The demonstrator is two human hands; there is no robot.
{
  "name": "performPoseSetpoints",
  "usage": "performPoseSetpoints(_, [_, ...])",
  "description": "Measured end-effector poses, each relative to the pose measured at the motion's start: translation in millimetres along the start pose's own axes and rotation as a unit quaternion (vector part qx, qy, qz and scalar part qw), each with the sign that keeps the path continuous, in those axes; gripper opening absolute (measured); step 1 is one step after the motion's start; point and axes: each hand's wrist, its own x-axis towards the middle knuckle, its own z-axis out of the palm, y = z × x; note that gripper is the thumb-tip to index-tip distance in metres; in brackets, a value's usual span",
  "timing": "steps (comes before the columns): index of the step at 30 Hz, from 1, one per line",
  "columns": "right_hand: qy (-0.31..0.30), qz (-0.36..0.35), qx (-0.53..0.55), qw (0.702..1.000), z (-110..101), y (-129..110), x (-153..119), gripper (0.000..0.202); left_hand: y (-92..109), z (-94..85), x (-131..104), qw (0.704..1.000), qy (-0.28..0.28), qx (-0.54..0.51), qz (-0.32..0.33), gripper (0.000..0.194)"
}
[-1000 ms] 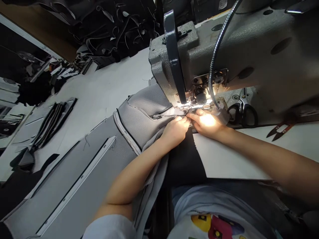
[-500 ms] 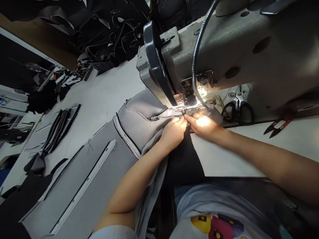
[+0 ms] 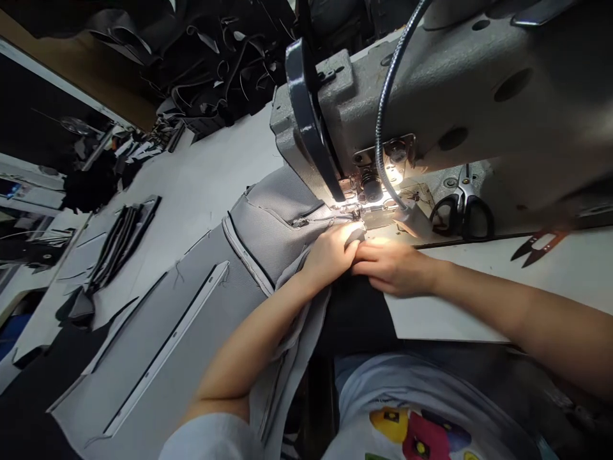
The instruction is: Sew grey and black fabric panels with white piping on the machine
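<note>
A large piece of grey fabric [image 3: 268,230] with sewn seams and dark-edged strips runs from the lower left up to the sewing machine [image 3: 431,83]. Its edge lies near the lit presser foot [image 3: 355,211]. My left hand [image 3: 332,252] is closed on that edge just in front of the foot, thumb and fingers pinched together. Right beside it, my right hand [image 3: 393,265] has its fingers bent against the fabric edge and the left fingertips. The fabric between the two hands is mostly hidden.
Black-handled scissors [image 3: 463,207] lie on the machine bed at right. Red-handled thread snips [image 3: 539,246] rest on the white tabletop [image 3: 445,306]. A lamp on a bendy metal neck [image 3: 383,102] hangs by the needle area. Stacked dark pieces [image 3: 119,249] lie at left.
My right hand has drawn back from the presser foot toward my body, its fingers now bent lower at the fabric edge. The left hand stays on the fabric.
</note>
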Motion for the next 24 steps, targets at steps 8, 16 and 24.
performPoseSetpoints(8, [-0.114, 0.059, -0.007, 0.992, 46.0, -34.5, 45.9, 0.038, 7.8, -22.8, -34.5, 0.988, -0.12, 0.076, 0.058, 0.036])
performPoseSetpoints(16, [-0.159, -0.023, 0.032, 0.987, -0.5, -32.2, -5.9, 0.075, 2.0, -10.9, -14.8, 0.97, -0.141, 0.19, 0.059, 0.025])
performPoseSetpoints(24, [-0.139, -0.026, -0.099, 0.985, 27.6, -29.7, 36.9, 0.025, 29.3, -32.9, -32.5, 0.967, -0.162, 0.194, 0.025, 0.033])
